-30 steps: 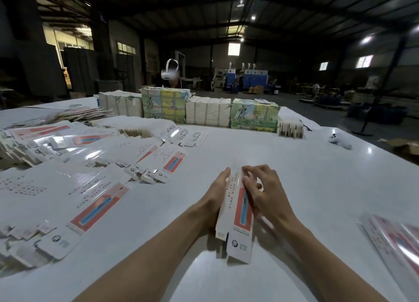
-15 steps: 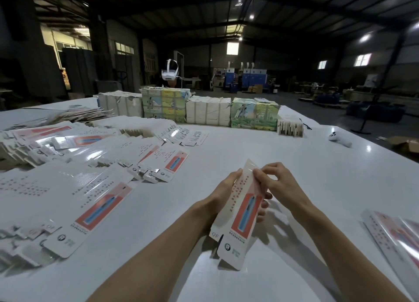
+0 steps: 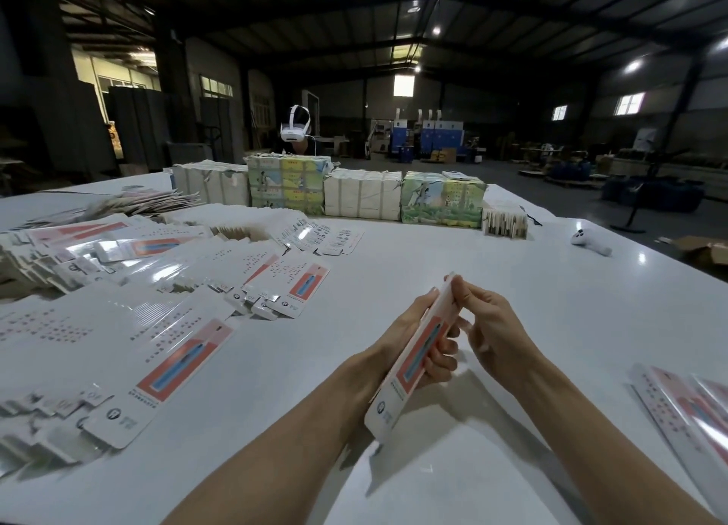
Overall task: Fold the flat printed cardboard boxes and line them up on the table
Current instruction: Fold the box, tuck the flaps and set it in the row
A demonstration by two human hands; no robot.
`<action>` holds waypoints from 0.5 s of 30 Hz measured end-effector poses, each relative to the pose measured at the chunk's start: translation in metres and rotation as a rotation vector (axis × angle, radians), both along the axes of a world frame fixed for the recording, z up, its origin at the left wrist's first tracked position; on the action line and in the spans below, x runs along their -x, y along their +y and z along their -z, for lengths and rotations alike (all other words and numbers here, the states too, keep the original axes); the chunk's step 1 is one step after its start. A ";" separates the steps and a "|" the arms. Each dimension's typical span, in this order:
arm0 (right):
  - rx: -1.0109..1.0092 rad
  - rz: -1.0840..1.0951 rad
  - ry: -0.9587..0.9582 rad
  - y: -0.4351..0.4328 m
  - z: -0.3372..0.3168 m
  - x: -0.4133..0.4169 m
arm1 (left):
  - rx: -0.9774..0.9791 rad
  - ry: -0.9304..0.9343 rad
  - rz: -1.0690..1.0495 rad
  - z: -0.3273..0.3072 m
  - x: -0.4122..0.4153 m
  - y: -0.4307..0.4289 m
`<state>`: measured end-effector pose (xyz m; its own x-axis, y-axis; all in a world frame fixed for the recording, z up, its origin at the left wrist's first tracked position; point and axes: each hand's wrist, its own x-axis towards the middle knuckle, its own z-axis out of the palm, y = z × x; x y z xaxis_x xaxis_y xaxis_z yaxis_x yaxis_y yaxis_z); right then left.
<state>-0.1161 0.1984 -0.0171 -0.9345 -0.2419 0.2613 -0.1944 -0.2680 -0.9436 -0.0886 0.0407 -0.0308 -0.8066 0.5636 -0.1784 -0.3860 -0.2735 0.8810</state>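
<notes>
Above the white table [image 3: 453, 272] I hold one long white cardboard box [image 3: 413, 361] with a red and blue printed panel, tilted with its far end up. My left hand [image 3: 409, 327] grips it from the left, fingers wrapped underneath. My right hand [image 3: 492, 327] pinches its upper end from the right. Several flat printed boxes [image 3: 130, 307] lie spread over the left half of the table. More boxes [image 3: 693, 410] lie at the right edge.
Bundled stacks of white and green printed cartons [image 3: 362, 195] stand in a row along the far side. A small white controller [image 3: 591, 242] lies at the far right. A person wearing a white headset [image 3: 295, 128] is behind the stacks.
The box has been lifted off the table and turned more on edge, its far end raised. Both hands rose with it and shifted slightly right.
</notes>
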 end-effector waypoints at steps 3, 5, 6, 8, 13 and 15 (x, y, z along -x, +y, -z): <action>-0.028 0.042 -0.013 -0.004 0.004 -0.002 | -0.136 -0.064 -0.066 0.003 0.005 -0.008; -0.080 0.028 -0.059 -0.008 0.007 -0.003 | -0.235 -0.118 -0.113 0.003 0.006 -0.012; -0.099 0.003 -0.084 -0.011 0.009 -0.003 | -0.270 -0.143 -0.127 0.004 0.006 -0.013; -0.123 -0.013 -0.090 -0.014 0.012 -0.004 | -0.280 -0.161 -0.171 0.004 0.005 -0.015; -0.180 0.105 0.022 -0.012 0.012 -0.008 | 0.018 0.062 -0.381 0.011 0.004 -0.009; -0.202 0.132 0.070 -0.009 0.012 -0.007 | 0.100 0.156 -0.486 0.012 0.003 -0.002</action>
